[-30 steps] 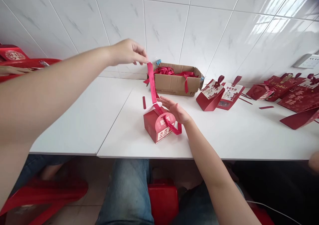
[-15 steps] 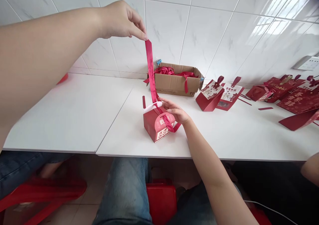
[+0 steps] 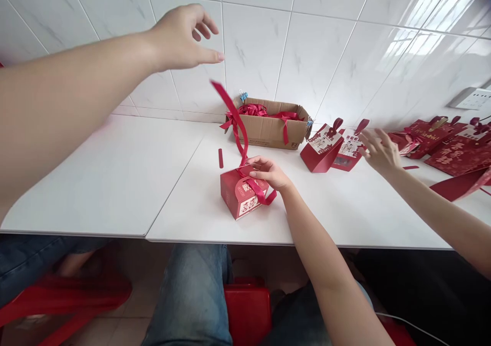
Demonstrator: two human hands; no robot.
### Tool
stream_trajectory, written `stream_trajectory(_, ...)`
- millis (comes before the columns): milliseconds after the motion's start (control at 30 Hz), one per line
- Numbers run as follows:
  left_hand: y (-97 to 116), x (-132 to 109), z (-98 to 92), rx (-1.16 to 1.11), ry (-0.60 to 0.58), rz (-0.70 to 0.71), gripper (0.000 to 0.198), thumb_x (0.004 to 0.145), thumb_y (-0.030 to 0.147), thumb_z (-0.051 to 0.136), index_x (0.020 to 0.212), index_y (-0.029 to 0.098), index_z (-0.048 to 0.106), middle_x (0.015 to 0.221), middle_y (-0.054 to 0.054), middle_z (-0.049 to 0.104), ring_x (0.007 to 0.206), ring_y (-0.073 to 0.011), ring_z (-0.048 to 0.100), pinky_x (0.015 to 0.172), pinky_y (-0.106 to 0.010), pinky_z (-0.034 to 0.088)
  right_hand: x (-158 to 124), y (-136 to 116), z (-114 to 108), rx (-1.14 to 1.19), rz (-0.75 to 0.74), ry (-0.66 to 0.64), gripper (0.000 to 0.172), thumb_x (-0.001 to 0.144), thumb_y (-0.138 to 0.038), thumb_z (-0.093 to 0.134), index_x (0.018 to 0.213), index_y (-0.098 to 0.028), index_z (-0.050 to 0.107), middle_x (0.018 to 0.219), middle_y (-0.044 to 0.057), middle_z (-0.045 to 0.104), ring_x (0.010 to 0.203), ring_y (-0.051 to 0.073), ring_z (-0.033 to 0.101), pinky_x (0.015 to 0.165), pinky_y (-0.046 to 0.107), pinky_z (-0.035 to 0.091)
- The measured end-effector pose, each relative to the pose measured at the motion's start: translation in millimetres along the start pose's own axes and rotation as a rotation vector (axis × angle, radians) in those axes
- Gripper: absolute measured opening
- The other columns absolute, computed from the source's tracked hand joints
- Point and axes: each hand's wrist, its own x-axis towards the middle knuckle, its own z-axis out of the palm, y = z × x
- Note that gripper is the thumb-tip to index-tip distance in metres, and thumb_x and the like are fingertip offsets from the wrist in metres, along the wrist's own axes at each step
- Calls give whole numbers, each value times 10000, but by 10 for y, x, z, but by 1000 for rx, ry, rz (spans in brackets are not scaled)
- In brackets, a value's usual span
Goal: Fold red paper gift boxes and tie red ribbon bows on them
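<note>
A small red gift box [image 3: 242,193] with a rounded label flap sits near the table's front edge. A red ribbon [image 3: 235,122] runs up from its top and curls loose in the air. My left hand [image 3: 184,35] hangs high above the box, fingers apart, with the ribbon's free end just below it. My right hand [image 3: 268,173] rests on the box top, fingers curled over the ribbon there.
A cardboard box [image 3: 270,125] of red ribbons stands by the tiled wall. Folded red gift bags [image 3: 333,149] and flat red cartons [image 3: 452,152] lie to the right. Another person's hand [image 3: 378,151] reaches in from the right toward the bags. Red stools stand under the white table [image 3: 115,182].
My left hand has let go of the ribbon's end and spread its fingers; the ribbon now sags loose. My right hand closed onto the box top. Another person's arm came in from the right.
</note>
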Motion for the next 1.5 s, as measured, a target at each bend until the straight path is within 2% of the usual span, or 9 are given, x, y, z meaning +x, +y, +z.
stream_trajectory(133, 94, -621, 155, -44, 4, 65, 206, 792, 277, 661, 864, 85, 679, 782, -12, 607, 701, -90, 517, 721, -267, 393, 47, 42, 40, -83, -71, 110, 178, 675, -304, 786, 748, -219, 648, 854, -11, 667, 819, 143, 634, 787, 315, 515)
stream_trajectory(300, 144, -1883, 599, -227, -773, -26, 368, 815, 501, 580, 658, 173, 637, 602, 15, 585, 573, -121, 517, 580, -257, 386, 28, -79, 188, -385, -122, 327, 165, 682, -323, 738, 675, -200, 629, 815, 14, 674, 811, 168, 631, 767, 334, 488)
stream_trajectory(433, 37, -2487, 1167, -504, -491, -343, 417, 787, 534, 617, 1090, 248, 596, 1120, -56, 649, 991, -240, 611, 776, -314, 479, -245, -246, 475, -672, -68, 531, 159, 736, -342, 695, 855, -238, 711, 938, 46, 691, 880, 207, 631, 728, 337, 476)
stream_trajectory(533, -63, -2559, 1437, -735, -312, -521, 414, 778, 530, 637, 1077, 248, 579, 1117, -71, 646, 977, -255, 621, 780, -327, 484, -524, -223, 677, -615, -41, 615, 244, 744, -403, 716, 962, -295, 691, 1121, 44, 654, 955, 210, 619, 716, 322, 478)
stream_trajectory(667, -190, -2511, 1426, -917, -344, -616, 325, 793, 528, 624, 868, 211, 624, 883, -48, 655, 815, -217, 616, 685, -297, 460, -739, -34, 750, -321, 72, 844, 314, 816, -518, 620, 681, -238, 582, 680, 7, 571, 614, 135, 543, 530, 270, 430)
stream_trajectory(900, -495, -2494, 1198, -1397, -301, -793, 135, 764, 298, 696, 817, 181, 656, 854, -59, 684, 897, -198, 627, 817, -296, 483, -650, -21, 531, 542, 367, 754, 261, 900, -437, 534, 852, -186, 591, 530, -85, 424, 338, 22, 292, 286, 159, 233)
stream_trajectory(1033, -712, -2542, 1052, -1634, -303, -932, 286, 752, 252, 684, 1035, 215, 669, 837, -54, 677, 732, -175, 619, 718, -313, 517, -591, -67, 354, 1057, 420, 616, 239, 974, -329, 395, 846, -179, 529, 491, -96, 434, 314, 19, 331, 272, 122, 264)
stream_trajectory(1233, -876, -2731, 937, -1677, -202, -990, 276, 697, 132, 656, 953, 220, 714, 739, -33, 653, 647, -152, 601, 629, -281, 532, -501, 1, 189, 1004, 245, 559, 107, 897, -221, 558, 1002, -199, 557, 429, -140, 396, 327, 25, 382, 299, 86, 310)
stream_trajectory(1500, -979, -2764, 973, -1595, 112, -844, 359, 571, 32, 618, 817, 274, 717, 865, 35, 724, 845, -195, 684, 748, -295, 561, -401, -4, 168, 960, 272, 847, 83, 915, -291, 538, 900, -228, 591, 680, -32, 655, 440, 39, 528, 326, 116, 413)
